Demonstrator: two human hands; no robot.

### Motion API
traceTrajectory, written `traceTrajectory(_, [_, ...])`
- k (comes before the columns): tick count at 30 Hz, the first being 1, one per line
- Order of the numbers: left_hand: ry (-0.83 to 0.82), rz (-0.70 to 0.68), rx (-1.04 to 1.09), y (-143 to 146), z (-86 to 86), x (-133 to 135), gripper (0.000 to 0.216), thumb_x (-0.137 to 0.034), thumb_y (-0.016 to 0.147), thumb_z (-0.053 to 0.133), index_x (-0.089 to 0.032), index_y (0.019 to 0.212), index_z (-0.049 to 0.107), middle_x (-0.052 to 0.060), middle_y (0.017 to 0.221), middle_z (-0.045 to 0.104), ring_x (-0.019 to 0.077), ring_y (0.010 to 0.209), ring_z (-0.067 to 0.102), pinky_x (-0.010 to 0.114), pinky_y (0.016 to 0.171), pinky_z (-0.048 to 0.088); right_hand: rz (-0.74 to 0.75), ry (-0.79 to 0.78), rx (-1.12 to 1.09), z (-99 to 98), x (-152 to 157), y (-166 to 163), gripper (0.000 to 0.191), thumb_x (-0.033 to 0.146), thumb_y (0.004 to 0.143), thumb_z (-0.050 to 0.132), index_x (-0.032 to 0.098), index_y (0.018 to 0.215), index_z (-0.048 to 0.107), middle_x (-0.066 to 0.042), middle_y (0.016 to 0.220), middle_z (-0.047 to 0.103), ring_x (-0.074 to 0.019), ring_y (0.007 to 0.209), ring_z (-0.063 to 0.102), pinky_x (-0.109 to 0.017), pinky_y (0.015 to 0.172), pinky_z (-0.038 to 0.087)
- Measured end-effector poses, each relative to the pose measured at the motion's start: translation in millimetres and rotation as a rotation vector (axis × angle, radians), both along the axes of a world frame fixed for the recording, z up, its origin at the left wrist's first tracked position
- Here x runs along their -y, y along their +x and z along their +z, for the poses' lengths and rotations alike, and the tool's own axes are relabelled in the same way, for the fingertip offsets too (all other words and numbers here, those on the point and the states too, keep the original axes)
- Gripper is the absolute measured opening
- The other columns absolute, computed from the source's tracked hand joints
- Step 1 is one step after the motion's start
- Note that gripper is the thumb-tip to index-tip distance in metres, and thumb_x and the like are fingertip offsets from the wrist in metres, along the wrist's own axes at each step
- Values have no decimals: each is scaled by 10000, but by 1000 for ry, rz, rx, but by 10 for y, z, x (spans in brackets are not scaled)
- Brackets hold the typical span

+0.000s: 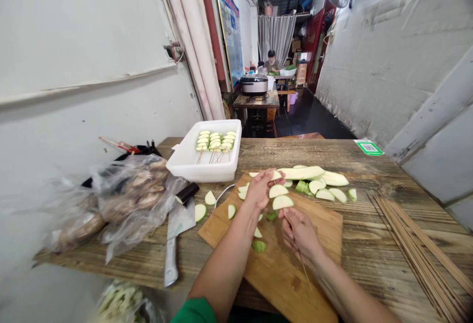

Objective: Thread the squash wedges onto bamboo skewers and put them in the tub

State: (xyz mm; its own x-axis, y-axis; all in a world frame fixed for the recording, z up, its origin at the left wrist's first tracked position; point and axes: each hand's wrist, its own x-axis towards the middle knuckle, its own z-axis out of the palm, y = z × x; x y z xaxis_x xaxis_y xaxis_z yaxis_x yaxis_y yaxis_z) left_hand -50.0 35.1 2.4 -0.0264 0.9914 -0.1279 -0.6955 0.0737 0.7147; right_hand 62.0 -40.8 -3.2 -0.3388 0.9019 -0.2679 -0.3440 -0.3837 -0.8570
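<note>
Skewer [306,269] pinched between closed fingers of right hand [299,234] (pale green slices [283,201] at its tip); left hand [259,191] fingers clamped on the slices, above cutting board [321,227].

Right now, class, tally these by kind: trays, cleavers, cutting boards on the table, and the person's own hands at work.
tray: 1
cleaver: 1
board: 1
hands: 2, the left hand on a slice, the right hand on a skewer
total: 5

Cutting board [295,273] mid-table, tray [192,165] behind-left, cleaver [176,234] left, skewers [417,236] right.
</note>
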Motion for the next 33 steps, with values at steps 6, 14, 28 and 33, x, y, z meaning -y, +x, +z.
traceTrajectory(6, [-11, -17, -17, 5, -2, 5, 202, -194, 699, 620, -108, 875, 573, 94, 800, 665, 181, 699, 641, 277, 645, 486, -5, -4, -10, -2, 0, 1, 290, 444, 689, 573, 188, 679, 437, 138, 293, 312, -15, 200, 168, -129, 214, 156])
traceTrajectory(14, [23, -24, -7, 131, 21, 50, 206, -231, 680, 639, -107, 835, 581, 93, 771, 664, 178, 716, 630, 318, 721, 483, -23, 27, -4, -51, -78, 43, 298, 460, 712, 559, 187, 696, 440, 139, 301, 306, -14, 209, 165, -123, 220, 147])
traceTrajectory(28, [205, 324, -708, -57, -142, -22, 266, -241, 714, 590, -223, 977, 621, 85, 1076, 591, 219, 1101, 459, 376, 1017, 234, -333, 239, -72, 97, -343, 389, 197, 383, 766, 537, 199, 744, 469, 120, 362, 332, -22, 244, 213, -127, 253, 170])
traceTrajectory(33, [287, 176, -1398, -93, -230, 45, 203, -128, 651, 586, -236, 798, 674, 85, 1218, 495, 291, 1242, 264, 486, 1030, 1, -390, 201, -124, 78, -398, 440, 177, 354, 763, 537, 191, 727, 476, 116, 354, 336, -21, 237, 211, -130, 241, 172])
